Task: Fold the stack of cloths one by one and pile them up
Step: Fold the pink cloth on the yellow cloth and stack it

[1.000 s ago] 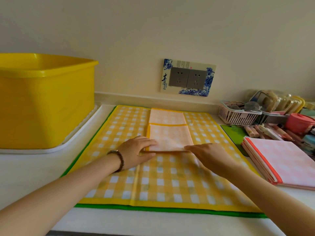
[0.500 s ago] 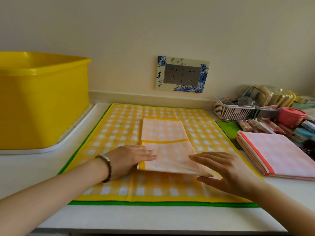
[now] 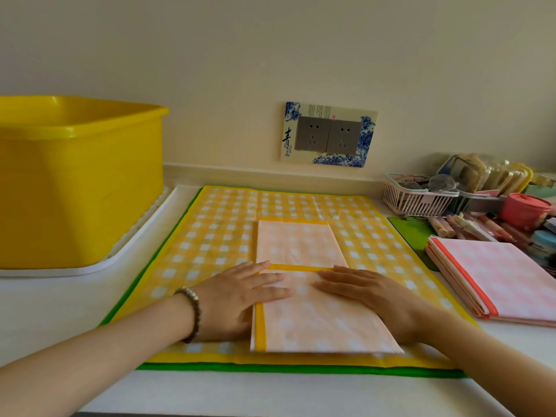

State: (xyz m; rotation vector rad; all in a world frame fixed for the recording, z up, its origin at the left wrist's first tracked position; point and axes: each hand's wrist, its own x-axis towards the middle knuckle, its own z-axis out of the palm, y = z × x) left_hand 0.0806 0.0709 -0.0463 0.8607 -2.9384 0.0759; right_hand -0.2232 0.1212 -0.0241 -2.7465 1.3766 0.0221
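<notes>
- The folded cloth [image 3: 301, 248] lies on the spread cloth [image 3: 210, 236] on the counter [image 3: 45, 302]; the left hand [image 3: 237, 296] and right hand [image 3: 370, 293] press it flat, each grip apart.
- Lifted carelessly, its layers could slip open.
- Sliding it may drag the spread cloth askew.
- It could land crooked on the pile [image 3: 499, 275].

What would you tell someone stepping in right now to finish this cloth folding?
Left hand: open, flat on the left edge of the folded cloth.
Right hand: open, flat on its right side.
The folded cloth lies on the spread yellow checked cloth, a green cloth beneath.
The pink folded pile sits to the right.
Done: pink pile; this cloth partly folded.
Left: finish it, pile it, fold the spread ones.
</notes>
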